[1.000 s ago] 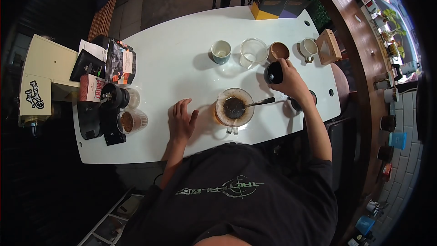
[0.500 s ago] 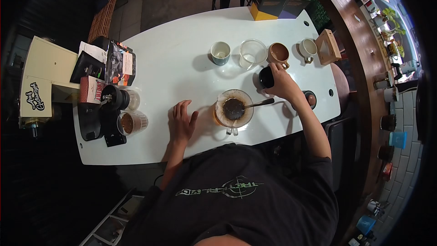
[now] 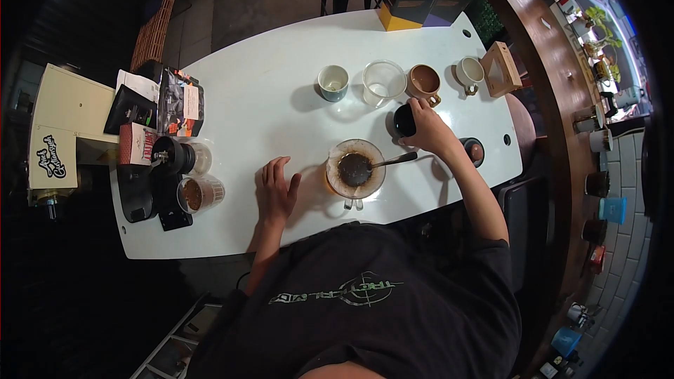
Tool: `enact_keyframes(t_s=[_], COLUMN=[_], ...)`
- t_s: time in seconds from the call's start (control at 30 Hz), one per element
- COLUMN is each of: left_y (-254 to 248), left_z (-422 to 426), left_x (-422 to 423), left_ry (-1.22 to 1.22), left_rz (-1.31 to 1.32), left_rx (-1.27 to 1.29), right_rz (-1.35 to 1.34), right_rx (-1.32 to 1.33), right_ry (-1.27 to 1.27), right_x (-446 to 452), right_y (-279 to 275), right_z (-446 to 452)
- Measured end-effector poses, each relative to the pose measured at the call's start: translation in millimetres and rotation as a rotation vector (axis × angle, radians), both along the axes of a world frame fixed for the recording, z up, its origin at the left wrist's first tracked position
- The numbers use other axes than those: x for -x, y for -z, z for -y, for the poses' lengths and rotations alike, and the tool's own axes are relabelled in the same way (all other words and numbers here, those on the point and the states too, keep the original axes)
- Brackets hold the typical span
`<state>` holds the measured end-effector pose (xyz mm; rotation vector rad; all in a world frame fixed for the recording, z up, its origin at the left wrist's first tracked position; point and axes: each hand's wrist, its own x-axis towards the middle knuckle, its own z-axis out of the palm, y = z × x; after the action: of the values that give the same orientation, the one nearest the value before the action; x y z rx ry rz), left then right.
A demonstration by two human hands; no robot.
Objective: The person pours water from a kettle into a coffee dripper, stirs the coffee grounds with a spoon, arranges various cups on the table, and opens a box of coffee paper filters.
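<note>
My right hand (image 3: 430,126) is wrapped around a small black cup (image 3: 404,120) standing right of the table's middle. My left hand (image 3: 278,189) lies on the table with its fingers apart, holding nothing. Between my hands sits a dripper with a paper filter (image 3: 335,163), and dark wet coffee grounds (image 3: 354,170) inside it. A spoon (image 3: 394,160) leans in the grounds, its dark handle pointing right. Amber glass shows below the dripper, with a clear handle toward me. Just beyond the black cup are a brown mug (image 3: 424,80) and a clear plastic cup (image 3: 384,84).
A pale cup (image 3: 333,83) and a cream mug (image 3: 469,74) stand at the back of the white table (image 3: 274,63). At left are a hand grinder (image 3: 173,155), a cup of brown grounds (image 3: 200,194) and a coffee bag (image 3: 182,104). Patterned boxes (image 3: 425,0) stand at the far edge.
The whole view has shifted slightly, so things appear a little further left. My right hand stays on the black cup, and my left hand keeps its place on the table.
</note>
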<state>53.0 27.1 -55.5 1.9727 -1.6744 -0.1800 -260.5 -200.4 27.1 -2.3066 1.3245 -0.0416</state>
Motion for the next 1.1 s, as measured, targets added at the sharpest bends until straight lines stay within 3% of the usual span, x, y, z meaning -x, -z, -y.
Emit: enact_keyframes(t_s=[0.23, 0.33, 0.47, 0.53, 0.63, 0.7, 0.93, 1.1], left_y=[3.6, 1.8, 0.0, 1.5, 1.6, -0.2, -1.8, -1.3], left_z=[-0.4, -0.2, -1.1, -0.2, -0.5, -0.8, -0.4, -0.7], left_x=[-0.9, -0.7, -0.6, -0.8, -0.9, -0.9, -0.4, -0.1], left_ry=[-0.002, -0.011, 0.003, 0.008, 0.007, 0.007, 0.002, -0.006], left_rz=[0.003, -0.014, 0.003, 0.008, 0.000, -0.007, -0.003, -0.008], left_rx=[0.005, 0.000, 0.004, 0.011, 0.011, 0.002, -0.002, 0.004], right_rz=[-0.040, 0.050, 0.046, 0.077, 0.079, -0.106, -0.074, -0.082], right_rx=[-0.042, -0.084, 0.276, 0.301, 0.405, 0.408, 0.168, 0.227], right_ry=[0.026, 0.084, 0.150, 0.274, 0.330, 0.501, 0.555, 0.555], right_x=[3.7, 21.9, 63.4, 85.8, 128.3, 130.4, 123.2, 126.5], right_y=[-2.5, -30.2, -55.7, -49.6, 5.1, 18.2, 41.1, 47.8], right_z=[-0.4, 11.7, 58.7, 93.6, 151.6, 164.0, 188.6, 192.2])
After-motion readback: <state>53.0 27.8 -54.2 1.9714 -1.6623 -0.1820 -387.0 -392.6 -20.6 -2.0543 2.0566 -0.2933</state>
